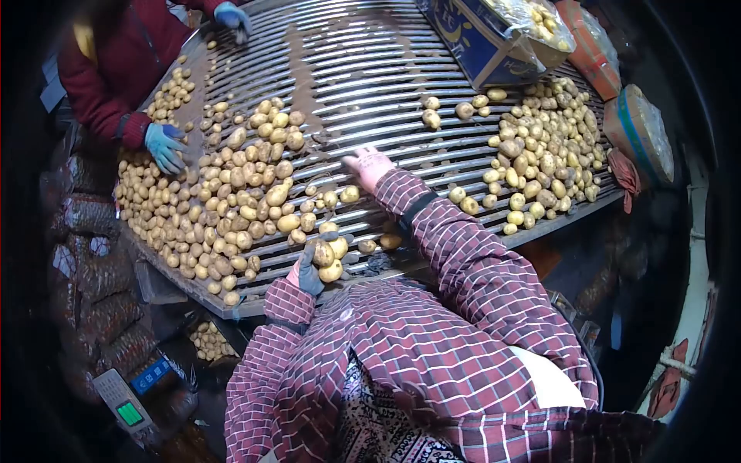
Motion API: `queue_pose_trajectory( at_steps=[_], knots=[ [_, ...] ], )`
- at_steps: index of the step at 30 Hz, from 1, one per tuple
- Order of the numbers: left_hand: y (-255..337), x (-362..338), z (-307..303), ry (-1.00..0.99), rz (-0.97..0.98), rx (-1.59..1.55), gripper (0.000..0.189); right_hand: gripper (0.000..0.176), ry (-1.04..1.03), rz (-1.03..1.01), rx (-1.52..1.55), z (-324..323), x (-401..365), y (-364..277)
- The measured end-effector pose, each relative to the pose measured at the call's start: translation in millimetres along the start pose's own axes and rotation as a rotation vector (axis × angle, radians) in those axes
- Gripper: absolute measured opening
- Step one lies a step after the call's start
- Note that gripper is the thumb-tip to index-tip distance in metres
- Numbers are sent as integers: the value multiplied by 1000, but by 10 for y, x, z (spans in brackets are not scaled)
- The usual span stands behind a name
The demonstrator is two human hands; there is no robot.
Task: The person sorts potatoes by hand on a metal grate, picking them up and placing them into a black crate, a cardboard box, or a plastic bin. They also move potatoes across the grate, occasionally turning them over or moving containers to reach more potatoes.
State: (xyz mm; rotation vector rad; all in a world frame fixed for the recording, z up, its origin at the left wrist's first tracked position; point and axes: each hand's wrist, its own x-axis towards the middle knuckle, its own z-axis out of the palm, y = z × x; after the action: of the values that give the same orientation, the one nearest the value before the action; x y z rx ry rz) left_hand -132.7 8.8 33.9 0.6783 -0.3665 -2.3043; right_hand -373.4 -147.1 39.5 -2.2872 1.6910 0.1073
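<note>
My left hand (306,272), in a grey and pink glove, is at the near edge of the slatted metal table (363,85). Its fingers curl against a potato (323,253), and more potatoes touch it on the right; part of the grip is hidden. Over the middle of the slats, my right hand (369,167) reaches forward in a pale pink glove, fingers extended, and nothing shows in them. Left of it spreads a large heap of potatoes (224,201). Another potato pile (544,147) lies to its right.
Across the table on the left, a person in a dark red top has one blue-gloved hand (164,148) at the heap and another (231,17) farther back. A blue carton (486,46) stands on the back right. Filled net sacks (108,297) and a scale (123,405) are lower left.
</note>
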Motion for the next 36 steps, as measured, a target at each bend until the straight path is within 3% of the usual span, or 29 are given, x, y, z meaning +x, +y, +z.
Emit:
queue_pose_trajectory(
  at_steps=[1, 3, 4, 5, 7, 11, 15, 19, 20, 21, 23, 25, 26, 27, 28, 29, 30, 31, 33, 34, 36],
  knots=[
    [0, -15, -41, 8, 38, 0, 73, 52, -19, 0, 85, 33, 45, 94],
    [-30, -32, -164, 21, 118, -3, 72, 47, 86, 73, 662, -62, -2, 98],
    [-29, -54, -238, 63, 130, -4, 71, 45, 61, 6, 952, -124, 2, 130],
    [-20, -100, -325, 104, 139, -8, 71, 48, -197, 147, 1622, -173, -46, 50],
    [112, -227, -284, 120, 125, -33, 70, 53, -363, 79, 2059, -210, -132, -135],
    [178, -400, -420, 245, 225, 4, 76, 75, -558, -49, 2365, -197, -34, -568],
    [277, -681, -559, 216, 248, -152, 77, 70, -709, 29, 2484, -223, 73, -1004],
    [354, -1061, -728, 229, 329, -195, 75, 46, -675, 171, 2039, -90, 116, -1417],
    [400, -1192, -728, 237, 388, -213, 73, 34, -864, 341, 1888, -189, 96, -1586],
    [436, -1332, -749, 245, 451, -230, 72, 37, -877, 203, 1657, -16, 111, -1745],
    [607, -1616, -834, 324, 514, -232, 70, 35, -1025, 120, 1277, 135, 140, -2011],
    [468, -1800, -1250, 493, 685, -358, 70, 44, -671, -522, 780, 192, 173, -2402],
    [494, -2012, -1229, 455, 680, -357, 69, 52, -463, -805, 525, 237, 208, -2620],
    [403, -2131, -1479, 463, 731, -427, 67, 57, -480, -831, 584, 318, 356, -2929],
    [432, -2355, -1454, 509, 707, -441, 64, 50, -473, -771, 627, 85, 337, -3291],
    [435, -2494, -1499, 549, 681, -455, 62, 37, -210, -964, 555, -25, 406, -3563],
    [444, -2586, -1515, 530, 728, -500, 60, 34, -684, -807, 1209, 205, 534, -3819],
    [470, -2704, -1522, 646, 725, -528, 59, 31, -1105, -448, 1838, 426, 660, -4075],
    [365, -2972, -1770, 586, 820, -505, 59, 38, -1066, -42, 1623, -67, 537, -4278],
    [286, -3139, -2006, 498, 856, -508, 58, 32, -995, -146, 1494, -58, 525, -4192],
    [235, -3436, -2177, 934, 767, 387, 58, 25, -847, -253, 1329, 20, 433, -3858]
  ],
)
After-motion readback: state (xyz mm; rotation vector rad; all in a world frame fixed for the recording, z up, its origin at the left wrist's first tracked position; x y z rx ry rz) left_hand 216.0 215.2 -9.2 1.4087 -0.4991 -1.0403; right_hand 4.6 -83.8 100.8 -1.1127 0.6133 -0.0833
